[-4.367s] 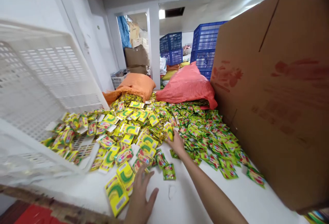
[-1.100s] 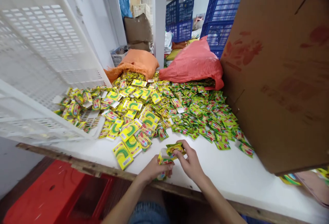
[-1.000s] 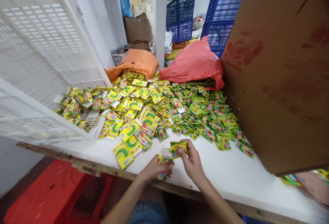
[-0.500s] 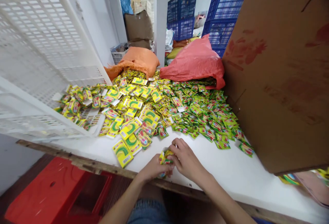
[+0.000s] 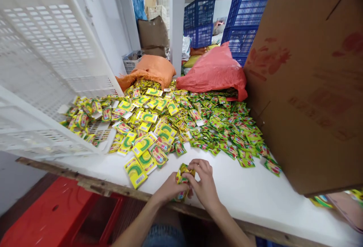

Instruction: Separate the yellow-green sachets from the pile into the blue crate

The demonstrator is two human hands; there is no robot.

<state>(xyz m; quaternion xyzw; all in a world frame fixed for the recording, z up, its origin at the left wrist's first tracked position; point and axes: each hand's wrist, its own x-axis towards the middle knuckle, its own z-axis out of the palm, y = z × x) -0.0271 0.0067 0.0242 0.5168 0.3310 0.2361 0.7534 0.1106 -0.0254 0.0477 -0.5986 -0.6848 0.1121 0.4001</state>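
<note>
Close to the table's front edge, my left hand (image 5: 169, 190) is wrapped round a small yellow and green cardboard box (image 5: 179, 179) held upright with its top open. My right hand (image 5: 204, 182) has its thumb and fingers bent at the mouth of this box, pinching a small shiny yellow-green sachet (image 5: 190, 172) there; the fingers partly hide it. Left of my hands lie several flat yellow boxes (image 5: 135, 172) with a green curved print. Beyond them spreads a heap of loose green sachets (image 5: 224, 126).
A white perforated crate (image 5: 51, 54) lies tipped at the left, with filled boxes inside. An orange sack (image 5: 155, 67) and a red bag (image 5: 214, 69) stand behind the heap. The big brown carton (image 5: 306, 88) bounds the right side. A red stool (image 5: 48, 213) is below the white table (image 5: 244, 190).
My right hand has turned more upright, its thumb now across the box mouth. The box stays in my left hand at nearly the same place. The view has tilted slightly.
</note>
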